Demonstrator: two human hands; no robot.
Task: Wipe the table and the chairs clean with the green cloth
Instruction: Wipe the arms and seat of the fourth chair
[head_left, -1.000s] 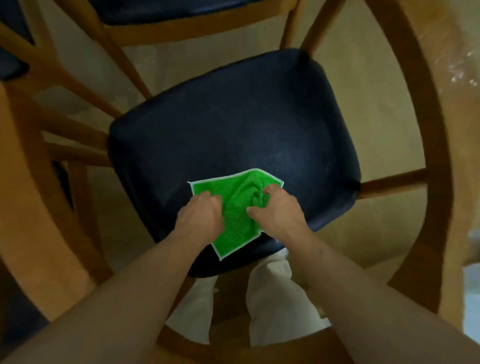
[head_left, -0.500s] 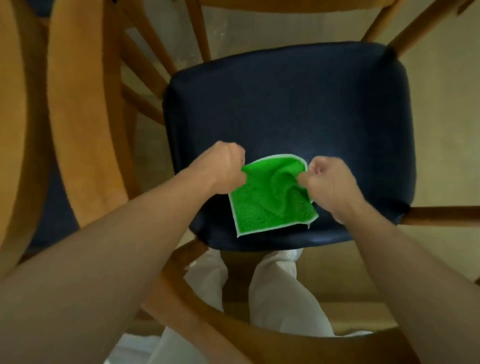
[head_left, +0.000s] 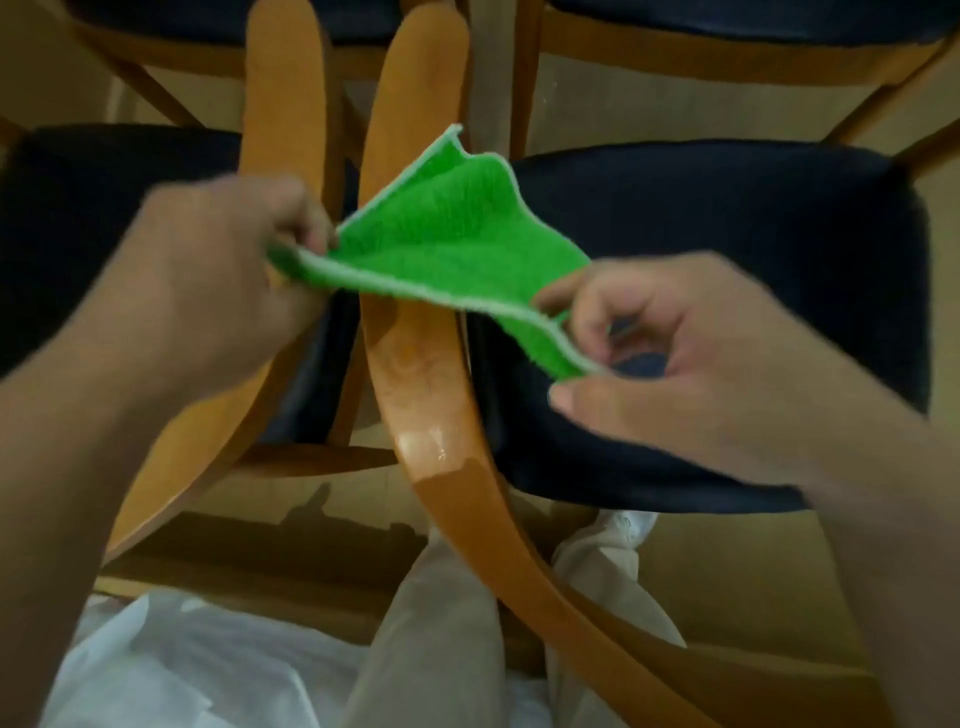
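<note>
A beige floor (head_left: 727, 561) carried everything. On it stood wooden chairs with dark blue seats: one (head_left: 727, 270) at three o'clock, its curved wooden back rail (head_left: 415, 364) sweeping toward six, another (head_left: 104, 218) at nine, and two more at twelve. Crumpled white plastic sheeting (head_left: 182, 665) lay on the floor at seven o'clock.

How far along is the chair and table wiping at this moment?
Done: nothing provable; the dark seat shows no visible wipe marks. In hand: left hand and right hand hold the green cloth stretched above the wooden armrest. Left: the other chairs; no table in view.
</note>
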